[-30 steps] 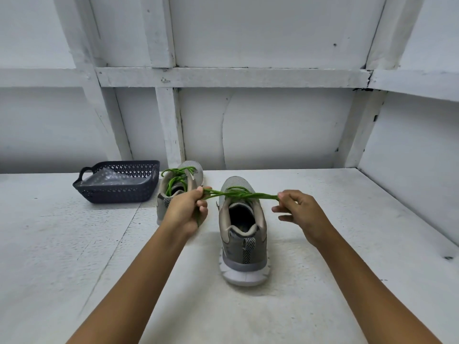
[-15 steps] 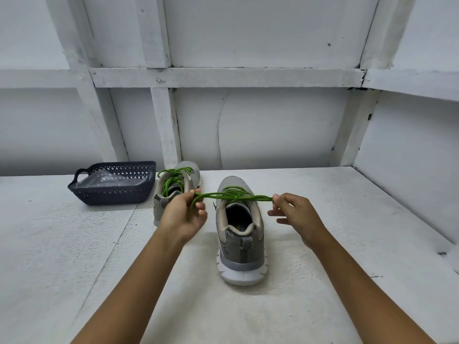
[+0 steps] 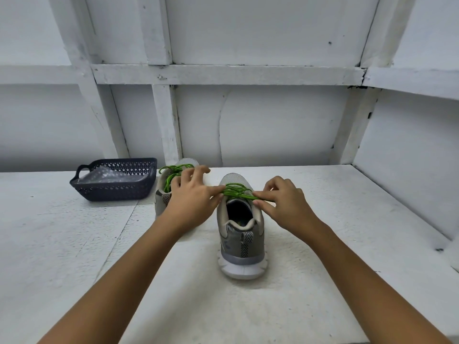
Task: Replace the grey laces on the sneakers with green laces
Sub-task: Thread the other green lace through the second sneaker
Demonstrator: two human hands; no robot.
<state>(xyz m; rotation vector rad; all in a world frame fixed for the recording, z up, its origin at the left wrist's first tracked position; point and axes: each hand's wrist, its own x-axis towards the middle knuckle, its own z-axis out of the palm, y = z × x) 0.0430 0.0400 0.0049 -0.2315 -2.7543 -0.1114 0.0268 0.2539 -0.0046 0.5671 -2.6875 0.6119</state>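
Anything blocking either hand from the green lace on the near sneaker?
Nothing visible. The left hand and right hand both pinch the green lace at the top of the near sneaker, one on each side. The second sneaker sits beyond the left hand, not between.

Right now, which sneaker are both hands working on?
The nearer sneaker, heel toward the camera: left hand and right hand pinch its green lace. The other sneaker sits back beside the basket.
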